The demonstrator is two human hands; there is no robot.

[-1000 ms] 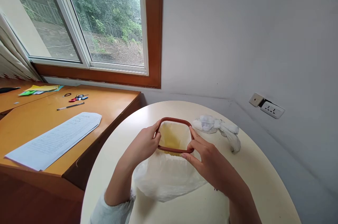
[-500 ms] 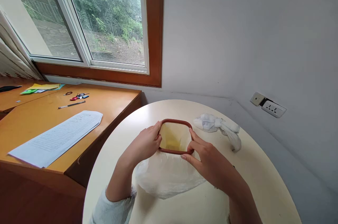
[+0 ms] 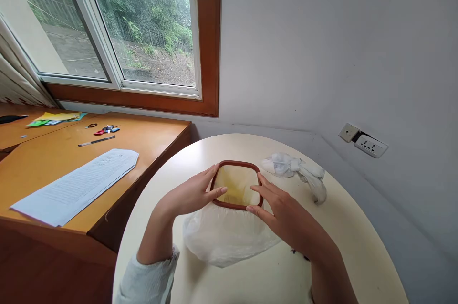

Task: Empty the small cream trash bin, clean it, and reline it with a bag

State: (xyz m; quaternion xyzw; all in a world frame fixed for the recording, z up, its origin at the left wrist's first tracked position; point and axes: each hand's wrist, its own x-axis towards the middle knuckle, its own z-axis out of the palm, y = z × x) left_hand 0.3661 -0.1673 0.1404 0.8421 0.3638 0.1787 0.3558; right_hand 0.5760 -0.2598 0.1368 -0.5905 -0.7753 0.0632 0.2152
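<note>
A small trash bin with a brown rim and a yellowish inside stands on the round table. A thin whitish plastic bag lines it and hangs out below the rim, spread toward me. My left hand lies along the rim's left side, fingers stretched and thumb reaching over the opening. At the right side, my right hand touches the rim with its fingers apart, one fingertip over the opening and the thumb at the front corner. Neither hand is closed around the rim.
A knotted translucent plastic bag lies at the table's back right. The round cream table sits close to the wall. On the wooden desk to the left are papers, a pen and keys. A wall socket is at right.
Both hands have loosened from the rim. My left thumb has swung out over the opening, and my right fingers have straightened. The bin and bag have hardly moved.
</note>
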